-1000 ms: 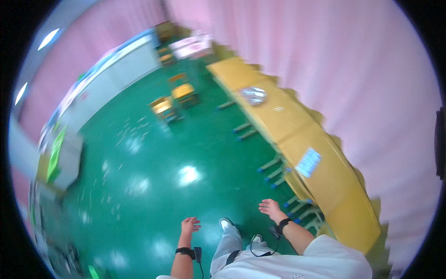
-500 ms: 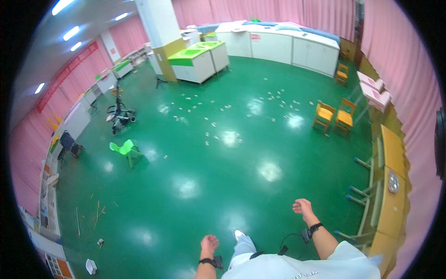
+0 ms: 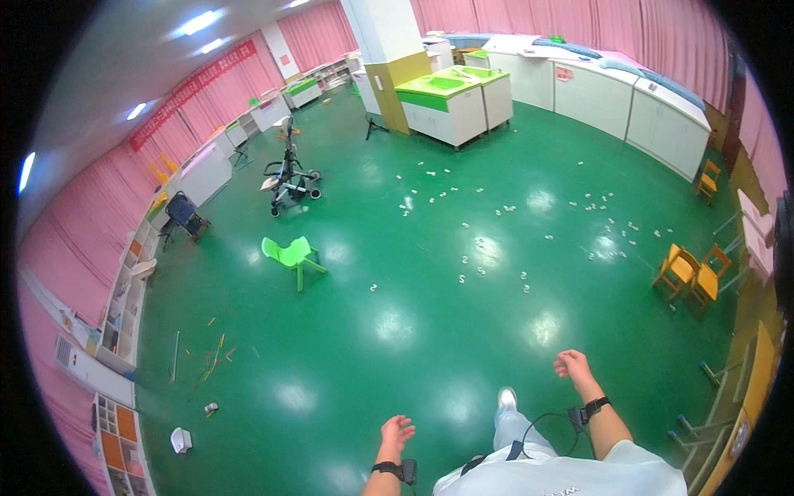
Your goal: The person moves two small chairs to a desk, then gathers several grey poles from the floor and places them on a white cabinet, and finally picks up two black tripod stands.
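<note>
Above the green floor [image 3: 430,372], at the lower middle, hangs my left hand [image 3: 397,432], empty, its fingers loosely curled and a little apart. My right hand [image 3: 576,369] is farther to the right, also holding nothing, with its fingers partly spread. Each wrist wears a dark strap carrying a small black device [image 3: 577,416]; a thin cable loops by the right one. One shoe [image 3: 507,400] shows between the hands. Neither hand touches anything. Small white S-shaped pieces [image 3: 461,279] lie scattered on the floor ahead.
A green plastic chair [image 3: 291,254] stands left of the middle, with a stroller-like wheeled frame [image 3: 289,183] behind it. Thin sticks [image 3: 217,355], a can [image 3: 211,407] and a white tub [image 3: 181,440] lie at left. Wooden chairs [image 3: 705,281] stand right; white cabinets [image 3: 591,87] line the back.
My view has turned to the left, so the room's things sit farther right in the picture. Both hands stay empty at my sides, and my forward foot shows slightly higher.
</note>
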`<move>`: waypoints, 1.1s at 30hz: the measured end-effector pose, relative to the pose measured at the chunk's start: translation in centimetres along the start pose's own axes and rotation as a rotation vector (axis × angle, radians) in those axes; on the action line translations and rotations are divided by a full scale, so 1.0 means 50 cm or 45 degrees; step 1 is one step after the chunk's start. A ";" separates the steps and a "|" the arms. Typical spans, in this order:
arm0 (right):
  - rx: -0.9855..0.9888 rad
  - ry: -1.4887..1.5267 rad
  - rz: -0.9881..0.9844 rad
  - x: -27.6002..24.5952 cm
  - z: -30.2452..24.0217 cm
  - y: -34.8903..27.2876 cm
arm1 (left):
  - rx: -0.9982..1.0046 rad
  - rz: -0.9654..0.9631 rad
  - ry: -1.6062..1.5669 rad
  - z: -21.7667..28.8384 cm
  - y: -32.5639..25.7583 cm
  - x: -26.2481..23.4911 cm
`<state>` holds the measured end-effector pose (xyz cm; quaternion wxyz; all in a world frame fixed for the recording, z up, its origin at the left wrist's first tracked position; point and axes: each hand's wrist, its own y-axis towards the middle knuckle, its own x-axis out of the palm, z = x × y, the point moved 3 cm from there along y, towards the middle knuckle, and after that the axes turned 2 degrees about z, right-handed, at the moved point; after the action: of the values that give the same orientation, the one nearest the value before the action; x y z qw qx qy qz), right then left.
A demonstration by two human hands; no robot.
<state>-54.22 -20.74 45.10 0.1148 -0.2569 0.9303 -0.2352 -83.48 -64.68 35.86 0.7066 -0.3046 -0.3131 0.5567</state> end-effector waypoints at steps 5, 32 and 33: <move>-0.046 0.091 -0.063 0.125 -0.125 0.278 | 0.100 -0.007 -0.097 0.179 0.111 0.136; -0.019 0.113 -0.522 1.252 -0.959 1.220 | 0.418 0.085 -0.454 1.360 0.825 0.365; -0.073 0.152 -0.494 1.268 -0.993 1.243 | 0.435 0.067 -0.391 1.422 0.848 0.376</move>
<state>-150.52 11.42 51.20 0.0046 -0.4200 0.8748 -0.2413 -160.85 -32.20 48.71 0.6772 -0.1005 -0.3102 0.6596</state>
